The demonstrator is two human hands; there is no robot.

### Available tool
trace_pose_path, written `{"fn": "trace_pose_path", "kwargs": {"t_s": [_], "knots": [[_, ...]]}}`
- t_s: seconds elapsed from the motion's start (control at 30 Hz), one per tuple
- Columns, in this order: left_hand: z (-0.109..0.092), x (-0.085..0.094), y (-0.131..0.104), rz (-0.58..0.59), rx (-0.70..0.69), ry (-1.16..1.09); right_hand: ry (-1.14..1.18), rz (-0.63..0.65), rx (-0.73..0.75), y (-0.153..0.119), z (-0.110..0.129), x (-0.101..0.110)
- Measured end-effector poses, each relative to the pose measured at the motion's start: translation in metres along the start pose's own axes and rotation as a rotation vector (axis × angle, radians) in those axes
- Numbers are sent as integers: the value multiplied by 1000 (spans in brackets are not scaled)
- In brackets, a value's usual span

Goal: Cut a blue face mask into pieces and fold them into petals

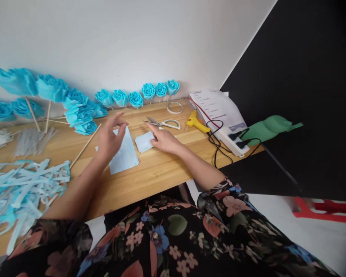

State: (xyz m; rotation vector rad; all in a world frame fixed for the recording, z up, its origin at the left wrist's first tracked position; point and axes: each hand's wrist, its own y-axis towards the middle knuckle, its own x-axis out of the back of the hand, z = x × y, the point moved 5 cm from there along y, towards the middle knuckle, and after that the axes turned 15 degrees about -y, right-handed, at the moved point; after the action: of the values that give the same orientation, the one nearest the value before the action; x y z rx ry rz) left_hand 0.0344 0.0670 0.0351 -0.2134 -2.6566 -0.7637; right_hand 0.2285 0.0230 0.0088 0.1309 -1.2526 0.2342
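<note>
Light blue rectangular sheets [123,154] lie on the wooden table, with my left hand [111,136] raised over their left side. Its thumb and fingers are curved and apart, with nothing seen between them. To the right is a smaller stack of pale blue pieces [143,142]. My right hand [165,140] rests at that stack's right edge, index finger stretched forward and thumb touching the pieces. Just beyond that hand lie scissors with white handles [172,124], their blades pointing left.
Blue paper flowers [136,99] on sticks line the wall. Cut blue strips [25,188] heap at the left, near a thin wooden stick [85,146]. A yellow glue gun [196,122], a roll of tape [175,107], a power strip [233,141] and printed papers [219,109] sit right.
</note>
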Motion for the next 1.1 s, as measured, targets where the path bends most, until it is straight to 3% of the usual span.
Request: {"fn": "trace_pose_path", "kwargs": {"t_s": [0.07, 0.23, 0.33, 0.47, 0.63, 0.8, 0.87, 0.97, 1.03, 1.1], "knots": [[1, 17, 7, 9, 15, 106, -56, 29, -2, 0, 1, 0], [0, 38, 3, 315, 97, 358, -129, 29, 20, 0, 4, -2], [2, 38, -17, 415, 72, 409, -153, -13, 43, 0, 4, -6], [10, 24, -50, 489, -15, 389, -221, -85, 94, -1, 7, -6], [18, 12, -61, 400, -30, 404, -274, -273, 113, -5, 12, 11], [16, 22, -51, 325, 100, 277, -71, -381, 237, -4, 13, 12], [10, 32, -42, 194, 195, 72, 97, -418, 283, -2, 11, 10], [-4, 40, -30, -77, 293, -435, 444, -423, 214, 3, 3, 7], [-15, 29, -25, -101, 343, -738, 706, -337, 147, 5, 1, 3], [-22, 13, -23, -59, 410, -894, 906, -229, 143, 5, 4, 1]]}}
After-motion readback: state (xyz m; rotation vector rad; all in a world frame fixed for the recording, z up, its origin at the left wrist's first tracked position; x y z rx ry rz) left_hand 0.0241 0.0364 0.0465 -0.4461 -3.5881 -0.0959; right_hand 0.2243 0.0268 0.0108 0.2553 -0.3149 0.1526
